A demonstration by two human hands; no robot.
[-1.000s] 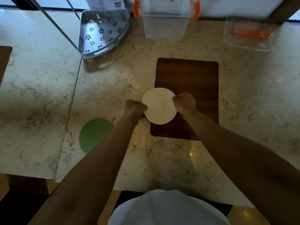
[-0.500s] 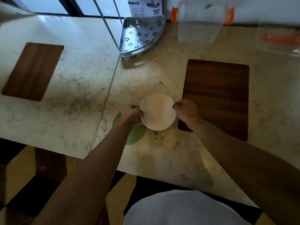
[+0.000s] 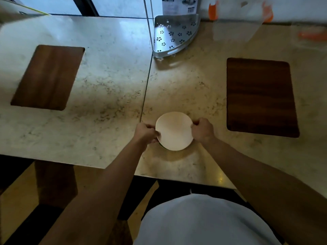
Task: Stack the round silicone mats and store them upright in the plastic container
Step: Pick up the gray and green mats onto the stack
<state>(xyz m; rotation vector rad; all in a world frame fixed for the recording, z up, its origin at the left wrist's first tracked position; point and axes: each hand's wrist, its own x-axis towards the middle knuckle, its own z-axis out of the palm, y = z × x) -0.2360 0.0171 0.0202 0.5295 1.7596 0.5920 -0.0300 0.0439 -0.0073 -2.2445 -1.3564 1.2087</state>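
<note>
A view looking down from a person's head onto a pale marble-patterned countertop (image 3: 109,82) with grey and brown veining, made of two slabs that meet at a dark seam running from the top centre down toward the hands. The light is dim and warm on the right slab, cooler and bluish on the left. Two dark wooden boards lie flat on the counter: the left board (image 3: 46,77) sits at an angle on the left slab, and the right board (image 3: 261,97) lies on the right slab, well apart from the hands. At the back, near the seam, stands a grey metal corner shelf (image 3: 172,37) punched with small flower-shaped holes, with a printed box behind it. To its right is a clear plastic container (image 3: 235,23) with orange clips, blurred, at the far edge against the wall. Further right a clear lid with an orange strip is also blurred. Beyond the near edge of the counter, dark and tan floor shows, and the person's light-coloured shirt fills the bottom of the view. Near the front edge of the right slab, just right of the seam, the person holds a round cream mat (image 3: 174,130), thin and smooth, slightly dished. The left hand (image 3: 144,132) has its fingers closed on the mat's left rim, and the right hand (image 3: 202,129) has its fingers closed on the right rim. A thin sliver of a green mat (image 3: 161,145) peeks out under the cream one at its lower left edge.
</note>
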